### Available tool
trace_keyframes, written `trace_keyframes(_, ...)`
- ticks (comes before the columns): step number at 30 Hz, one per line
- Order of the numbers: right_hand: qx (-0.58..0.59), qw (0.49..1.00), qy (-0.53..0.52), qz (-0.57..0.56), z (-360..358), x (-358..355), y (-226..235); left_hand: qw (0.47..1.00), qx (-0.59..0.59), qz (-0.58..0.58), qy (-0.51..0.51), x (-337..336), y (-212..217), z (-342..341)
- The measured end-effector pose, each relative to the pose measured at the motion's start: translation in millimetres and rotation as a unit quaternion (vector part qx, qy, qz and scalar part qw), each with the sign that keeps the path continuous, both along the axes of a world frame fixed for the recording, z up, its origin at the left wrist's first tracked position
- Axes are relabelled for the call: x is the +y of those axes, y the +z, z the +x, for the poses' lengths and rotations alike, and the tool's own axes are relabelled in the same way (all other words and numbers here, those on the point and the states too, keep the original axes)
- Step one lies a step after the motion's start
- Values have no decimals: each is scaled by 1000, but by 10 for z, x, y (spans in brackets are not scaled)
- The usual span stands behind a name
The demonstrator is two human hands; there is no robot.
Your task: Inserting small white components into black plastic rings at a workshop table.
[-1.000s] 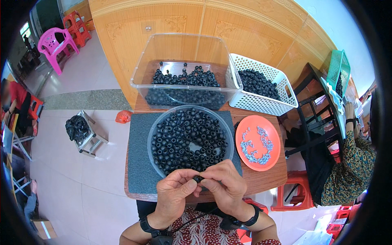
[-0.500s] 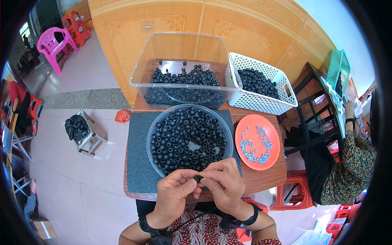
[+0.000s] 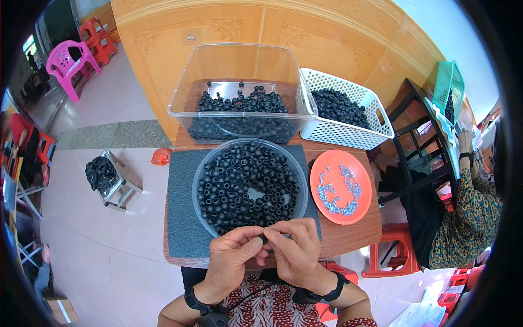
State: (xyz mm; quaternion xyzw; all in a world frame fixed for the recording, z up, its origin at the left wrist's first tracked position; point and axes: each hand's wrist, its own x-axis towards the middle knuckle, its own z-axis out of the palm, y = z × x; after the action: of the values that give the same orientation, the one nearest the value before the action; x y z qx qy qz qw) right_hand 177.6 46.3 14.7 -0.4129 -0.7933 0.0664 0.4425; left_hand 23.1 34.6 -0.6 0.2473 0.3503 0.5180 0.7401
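Over the near rim of a round clear tub, both hands meet at a small round black part that is mostly covered by fingers. My left hand pinches this part between thumb and fingers. My right hand is closed against it from the right, thumb and index together; whatever lies between those fingertips is hidden. Many similar hollow black parts fill the tub. To the right, an orange plate carries small shiny silvery pieces, too tiny to name.
Behind the tub stand a clear rectangular bin and a white perforated basket, both with black parts. A dark mat lies under the tub on the wooden table. Another person sits at right; a stool stands left.
The right thumb and fingers have shifted over the black part, covering more of it. My left hand keeps its pinch. The whole view has shifted slightly.
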Motion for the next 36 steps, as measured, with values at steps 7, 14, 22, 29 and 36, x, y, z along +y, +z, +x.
trace_keyframes(7,4,1000,1,-6,-10,-48,3,999,28,-21,-12,15,32,-9)
trace_keyframes(14,41,997,51,-49,5,-27,41,998,-11,-58,-13,29,29,-20)
trace_keyframes(22,-51,997,57,-20,25,67,70,998,3,-52,36,50,89,69)
trace_keyframes(29,-143,986,68,57,45,127,116,999,5,-47,-25,34,32,18)
trace_keyframes(36,-159,985,70,24,137,151,81,994,66,-15,-90,17,45,-38)
